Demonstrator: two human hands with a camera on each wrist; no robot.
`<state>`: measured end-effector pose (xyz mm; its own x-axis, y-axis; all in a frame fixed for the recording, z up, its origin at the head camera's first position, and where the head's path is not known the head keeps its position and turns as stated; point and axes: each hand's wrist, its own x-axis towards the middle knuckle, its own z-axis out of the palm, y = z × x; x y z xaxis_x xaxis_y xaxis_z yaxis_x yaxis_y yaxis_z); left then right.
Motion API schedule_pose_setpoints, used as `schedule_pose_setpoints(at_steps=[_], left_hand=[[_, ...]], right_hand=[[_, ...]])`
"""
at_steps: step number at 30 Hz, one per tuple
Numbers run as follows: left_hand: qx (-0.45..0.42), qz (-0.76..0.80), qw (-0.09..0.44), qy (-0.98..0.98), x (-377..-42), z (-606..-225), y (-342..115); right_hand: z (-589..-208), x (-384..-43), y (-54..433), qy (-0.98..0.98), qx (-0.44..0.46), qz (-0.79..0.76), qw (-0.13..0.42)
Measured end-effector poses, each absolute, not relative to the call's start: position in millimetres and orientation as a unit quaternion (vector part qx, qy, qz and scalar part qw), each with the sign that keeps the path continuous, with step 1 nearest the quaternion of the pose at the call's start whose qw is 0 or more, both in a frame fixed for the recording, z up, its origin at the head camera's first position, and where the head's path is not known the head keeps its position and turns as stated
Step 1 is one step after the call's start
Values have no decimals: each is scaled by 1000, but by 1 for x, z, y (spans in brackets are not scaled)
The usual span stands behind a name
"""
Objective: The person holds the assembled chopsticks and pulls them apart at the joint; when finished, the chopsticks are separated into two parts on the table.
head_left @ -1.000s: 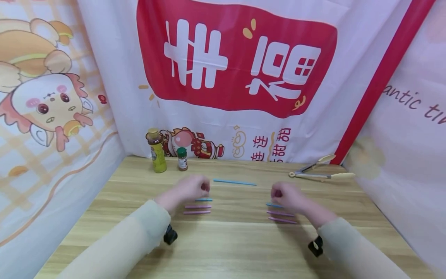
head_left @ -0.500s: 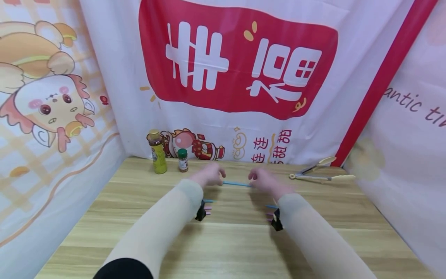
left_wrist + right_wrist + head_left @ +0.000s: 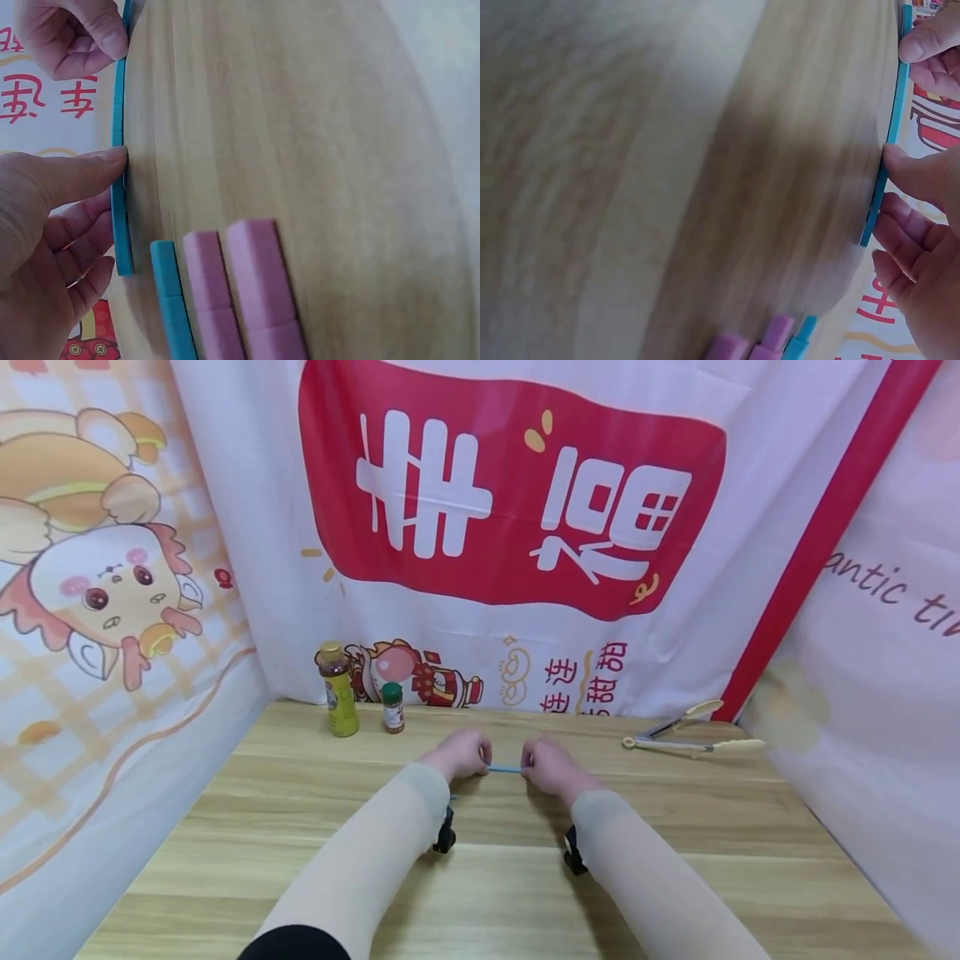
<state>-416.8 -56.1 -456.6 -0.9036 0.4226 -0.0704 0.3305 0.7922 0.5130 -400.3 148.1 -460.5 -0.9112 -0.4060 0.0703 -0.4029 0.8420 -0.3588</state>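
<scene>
A long blue stick (image 3: pixel 504 769), made of joined segments, lies crosswise on the wooden table between my hands. My left hand (image 3: pixel 462 754) pinches it near its left end, thumb on the near side and fingers behind, as the left wrist view shows. Likewise my right hand (image 3: pixel 551 766) holds it near the right end. Closer to me on the left lie a short blue stick (image 3: pixel 171 296) and two pink sticks (image 3: pixel 214 292), side by side. Matching short blue (image 3: pixel 801 341) and pink sticks (image 3: pixel 774 334) lie on the right; my forearms hide most of these in the head view.
At the back left stand a yellow-labelled bottle (image 3: pixel 341 693) and a small green-capped jar (image 3: pixel 392 708). Tongs (image 3: pixel 678 743) lie spread at the back right. Printed cloth hangs along the back and both sides of the table (image 3: pixel 480 893).
Both hands have moved inward and away from me, from above the short sticks to the long blue stick. They now grip it, and it has shifted slightly toward me.
</scene>
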Motion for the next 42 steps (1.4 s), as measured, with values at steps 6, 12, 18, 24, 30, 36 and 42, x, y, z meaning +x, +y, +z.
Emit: schedule_pose_setpoints(at_steps=[6,12,18,24,30,36,42], left_hand=[[203,268,99,937,-405,-452,-56],[251,282,87,922,-393,-416,-62],[297,234,64,923,-368,-365,-66],[345,197,62,916,-332,-337,-70],[391,215,50,893,-297,-330,-75],[416,215,0,883,-278,-339,-77],[422,213,-37,880,-275,-350,-78]], right_hand=[[-461,-396,150,956,-213,-201,12],[-430,-382,155,933,-239,-270,-7],[-381,-355,159,903,-323,-279,-52],[-351,-323,165,890,-363,-273,-42],[-344,-292,167,871,-404,-275,-46],[-355,-275,167,854,-415,-308,-58],[-367,-273,168,845,-413,-334,-60]])
